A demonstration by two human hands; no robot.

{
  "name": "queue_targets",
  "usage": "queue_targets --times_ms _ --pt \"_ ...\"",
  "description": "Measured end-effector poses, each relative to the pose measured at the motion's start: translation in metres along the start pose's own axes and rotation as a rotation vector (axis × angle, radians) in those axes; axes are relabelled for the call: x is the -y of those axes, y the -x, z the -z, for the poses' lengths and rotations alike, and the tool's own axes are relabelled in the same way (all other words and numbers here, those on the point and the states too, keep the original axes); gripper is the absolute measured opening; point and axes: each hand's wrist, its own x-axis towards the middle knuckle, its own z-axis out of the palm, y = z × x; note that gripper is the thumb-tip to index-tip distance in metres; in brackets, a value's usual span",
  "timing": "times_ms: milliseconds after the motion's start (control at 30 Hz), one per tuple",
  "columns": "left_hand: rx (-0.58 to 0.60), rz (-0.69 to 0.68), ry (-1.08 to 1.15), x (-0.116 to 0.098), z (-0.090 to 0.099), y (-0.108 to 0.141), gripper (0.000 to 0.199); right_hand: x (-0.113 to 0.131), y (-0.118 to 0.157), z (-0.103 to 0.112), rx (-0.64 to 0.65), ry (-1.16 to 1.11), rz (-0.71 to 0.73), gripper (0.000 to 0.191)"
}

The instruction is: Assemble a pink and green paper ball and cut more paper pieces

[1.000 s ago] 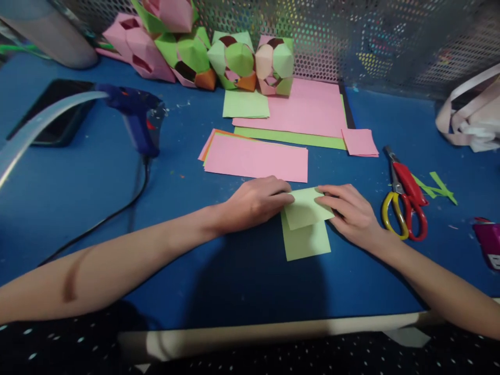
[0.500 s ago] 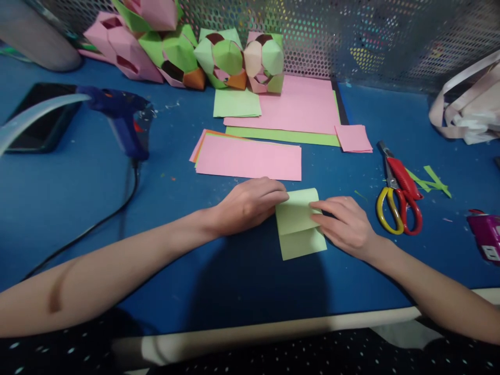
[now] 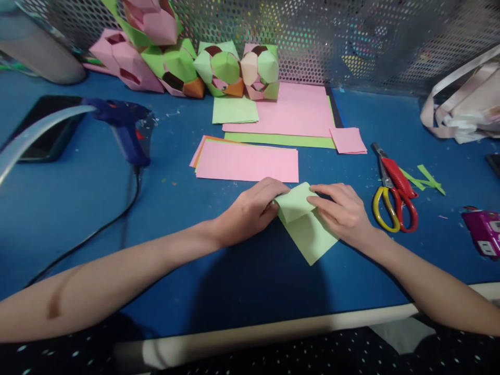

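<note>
A pale green sheet of paper (image 3: 310, 237) lies tilted on the blue table in front of me, its far part curled over toward me. My left hand (image 3: 260, 205) grips the left side of the curled part, the thumb tucked under the fingers. On the right side, my right hand (image 3: 341, 208) holds the same paper, fingertips on the curled part and the thumb hidden. Beyond both hands rests a stack of pink, green and orange paper strips (image 3: 248, 161).
Left stands a blue glue gun (image 3: 127, 130) on its cord, beside a dark phone (image 3: 49, 127). Scissors (image 3: 396, 192) lie at right near green scraps (image 3: 427, 179) and a purple object (image 3: 482, 232). Folded paper shapes (image 3: 219, 70) line the back, before larger pink sheets (image 3: 299, 112).
The green paper has turned, so its near corner now points toward me. The right hand has shifted slightly up, and the view has moved a little.
</note>
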Motion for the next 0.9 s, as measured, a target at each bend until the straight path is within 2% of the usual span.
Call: queue_targets --times_ms 133,267,333,433,567,633,700,800,867,900 --pt "0.017 0.004 -0.01 -0.004 -0.001 0.003 0.024 -0.002 -0.003 0.004 -0.02 0.004 -0.052 0.024" --pt "-0.031 0.047 -0.132 -0.001 0.002 0.004 0.014 -0.003 -0.003 0.017 0.001 -0.037 -0.174 0.029" --pt "-0.069 0.079 -0.15 0.0 0.003 0.002 0.008 0.004 -0.002 0.023 0.04 -0.074 -0.175 0.028" --pt "-0.097 0.264 -0.079 0.001 0.004 0.0 0.008 0.024 0.002 0.026 0.136 -0.151 -0.025 0.036" --pt "-0.106 0.604 0.265 0.002 0.004 -0.002 0.014 0.046 0.008 0.018 0.421 -0.173 0.192 0.071" --pt "-0.119 0.69 0.415 0.003 0.006 -0.003 0.016 0.042 0.012 0.019 0.553 -0.173 0.203 0.081" --pt "-0.133 0.735 0.501 0.004 0.007 -0.005 0.018 0.031 0.015 0.028 0.606 -0.154 0.153 0.081" --pt "-0.163 0.773 0.595 -0.001 0.006 -0.007 0.019 0.016 0.013 0.043 0.54 0.027 -0.056 0.062" --pt "-0.18 0.802 0.61 -0.007 0.002 -0.009 0.022 0.019 0.008 0.042 0.39 0.168 -0.189 0.05" --pt "-0.187 0.812 0.597 -0.01 0.0 -0.009 0.024 0.023 0.005 0.038 0.315 0.197 -0.209 0.05"
